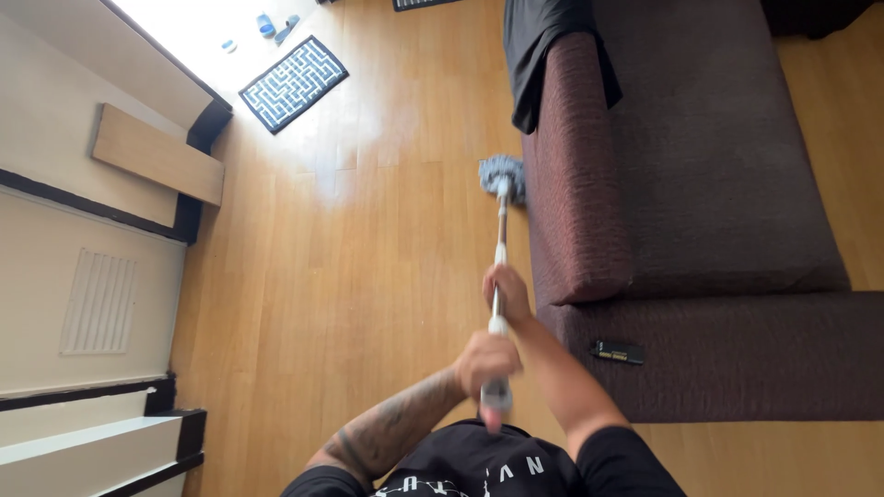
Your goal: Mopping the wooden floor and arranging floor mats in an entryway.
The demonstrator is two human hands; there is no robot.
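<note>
Mopping right along the sofa (681, 156) edge: both hands, left hand (486, 361) and right hand (507, 293), clamped on the mop (502, 175) handle, so keep strokes short, head flat on the floor (368, 258).

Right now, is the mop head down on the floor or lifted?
Down: the mop head rests on the wooden floor beside the sofa.
</note>
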